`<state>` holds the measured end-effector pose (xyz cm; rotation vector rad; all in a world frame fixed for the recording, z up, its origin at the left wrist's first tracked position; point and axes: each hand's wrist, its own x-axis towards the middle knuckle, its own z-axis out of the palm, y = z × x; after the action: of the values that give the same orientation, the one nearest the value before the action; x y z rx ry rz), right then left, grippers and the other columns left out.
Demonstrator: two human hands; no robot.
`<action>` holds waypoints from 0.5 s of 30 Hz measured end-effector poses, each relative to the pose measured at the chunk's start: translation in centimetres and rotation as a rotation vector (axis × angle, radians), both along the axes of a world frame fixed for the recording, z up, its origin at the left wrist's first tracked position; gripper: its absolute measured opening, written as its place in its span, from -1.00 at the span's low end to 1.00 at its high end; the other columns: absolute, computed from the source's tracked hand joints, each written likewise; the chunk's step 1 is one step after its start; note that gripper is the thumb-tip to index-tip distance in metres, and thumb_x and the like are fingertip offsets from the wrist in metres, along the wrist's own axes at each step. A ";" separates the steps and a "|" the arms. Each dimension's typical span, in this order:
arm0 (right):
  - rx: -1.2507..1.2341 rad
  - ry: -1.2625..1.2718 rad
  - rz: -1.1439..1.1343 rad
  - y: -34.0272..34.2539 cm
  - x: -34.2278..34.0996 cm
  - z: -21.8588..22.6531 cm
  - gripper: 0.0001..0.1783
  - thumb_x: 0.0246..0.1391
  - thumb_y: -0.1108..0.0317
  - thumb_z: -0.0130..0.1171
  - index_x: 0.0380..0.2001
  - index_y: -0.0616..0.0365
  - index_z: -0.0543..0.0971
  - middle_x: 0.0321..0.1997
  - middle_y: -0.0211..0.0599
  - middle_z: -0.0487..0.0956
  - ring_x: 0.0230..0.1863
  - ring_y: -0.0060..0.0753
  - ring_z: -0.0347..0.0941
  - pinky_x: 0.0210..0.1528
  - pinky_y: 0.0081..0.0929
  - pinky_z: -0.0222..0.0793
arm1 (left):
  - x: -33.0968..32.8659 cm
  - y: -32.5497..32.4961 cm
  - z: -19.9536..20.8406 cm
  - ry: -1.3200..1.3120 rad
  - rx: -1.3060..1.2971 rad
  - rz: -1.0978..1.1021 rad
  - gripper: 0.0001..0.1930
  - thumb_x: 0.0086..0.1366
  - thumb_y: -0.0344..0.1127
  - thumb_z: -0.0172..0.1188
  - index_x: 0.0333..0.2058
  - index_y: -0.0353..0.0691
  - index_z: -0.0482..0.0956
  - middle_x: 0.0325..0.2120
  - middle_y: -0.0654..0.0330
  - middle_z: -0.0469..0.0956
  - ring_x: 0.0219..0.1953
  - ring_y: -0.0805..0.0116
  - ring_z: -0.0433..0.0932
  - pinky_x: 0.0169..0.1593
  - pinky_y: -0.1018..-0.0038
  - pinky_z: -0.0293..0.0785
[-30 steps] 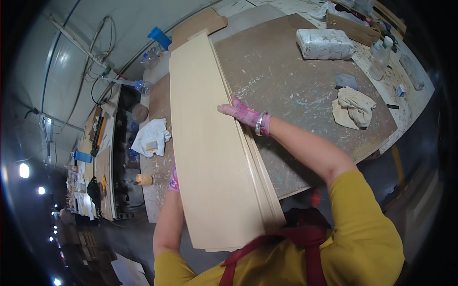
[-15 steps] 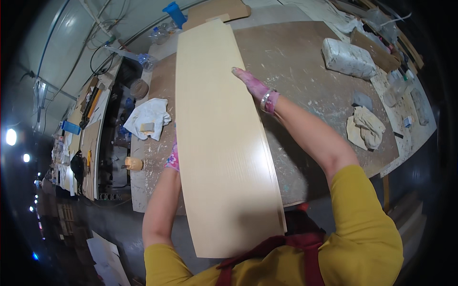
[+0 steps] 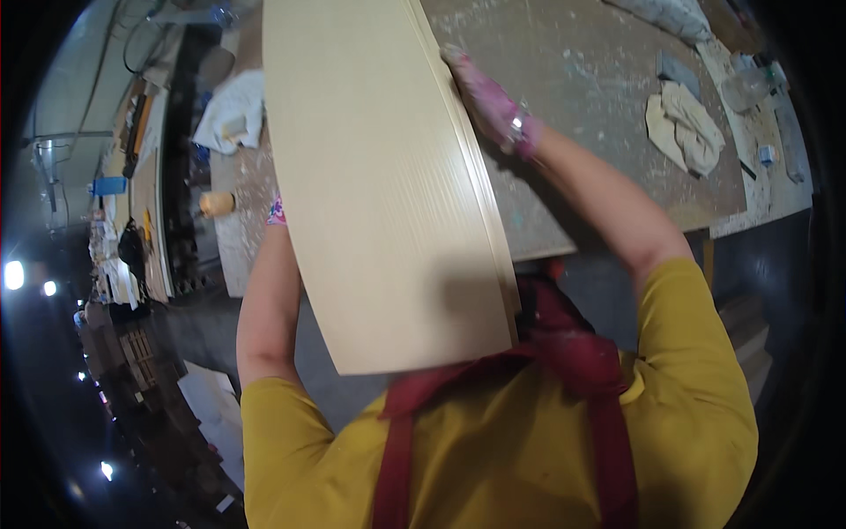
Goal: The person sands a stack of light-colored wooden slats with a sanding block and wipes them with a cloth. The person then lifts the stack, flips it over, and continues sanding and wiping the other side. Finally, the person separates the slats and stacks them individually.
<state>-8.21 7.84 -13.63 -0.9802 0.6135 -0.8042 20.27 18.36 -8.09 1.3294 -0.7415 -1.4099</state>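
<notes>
A long, pale wood-grain panel (image 3: 379,194) with a stepped right edge slants across the middle, raised over the worktable (image 3: 564,97). Its near end lies against the front of my dark red apron, and its far end is out of view. My right hand (image 3: 489,101), in a pink glove with a band at the wrist, grips the panel's right edge. The thumb shows along that edge; the other fingers are hidden. My left hand (image 3: 277,212) reaches beneath the left edge. Only a bit of its flowered glove cuff shows, the fingers being covered by the panel.
Left of the panel lie a white cloth (image 3: 231,110) with a small block on it and an orange-tan jar (image 3: 217,204). A crumpled beige cloth (image 3: 687,132) and a grey block (image 3: 677,73) rest at the right. Beyond the left side stands a cluttered shelf (image 3: 152,176).
The view has tipped downward, so table, panel and hands sit higher in it and the panel's far end has left the picture. My right hand still grips the panel's right edge.
</notes>
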 end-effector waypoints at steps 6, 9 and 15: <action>0.203 0.012 -0.131 13.1 -3.2 0.4 -0.13 0.37 -0.22 -0.27 0.42 0.31 -0.01 0.47 -0.13 0.13 0.38 -0.24 0.20 0.45 -0.32 0.06 | -3.9 10.7 -0.9 0.001 0.082 0.073 -0.14 0.38 0.43 -0.35 0.35 -0.19 0.17 0.26 0.04 0.32 0.24 0.20 0.37 0.25 0.26 0.36; 0.394 -0.164 0.013 13.0 -2.1 2.8 -0.13 0.34 -0.29 -0.28 0.38 0.26 0.13 0.35 -0.03 0.31 0.29 -0.21 0.33 0.28 -0.27 0.36 | -3.5 10.0 -1.9 -0.009 0.061 0.069 -0.14 0.38 0.43 -0.36 0.36 -0.19 0.17 0.26 0.04 0.32 0.24 0.20 0.37 0.25 0.25 0.36; 0.402 -0.126 0.042 13.7 -1.8 4.7 -0.15 0.34 -0.28 -0.27 0.36 0.25 0.17 0.33 -0.04 0.34 0.25 -0.23 0.37 0.25 -0.31 0.38 | -1.6 8.7 -2.9 -0.005 -0.006 0.017 -0.14 0.39 0.43 -0.37 0.36 -0.19 0.17 0.26 0.03 0.32 0.24 0.19 0.36 0.26 0.24 0.35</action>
<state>-10.00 21.51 -8.95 -0.5695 0.6136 -0.6669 18.65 27.06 -11.00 1.3314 -0.7359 -1.3906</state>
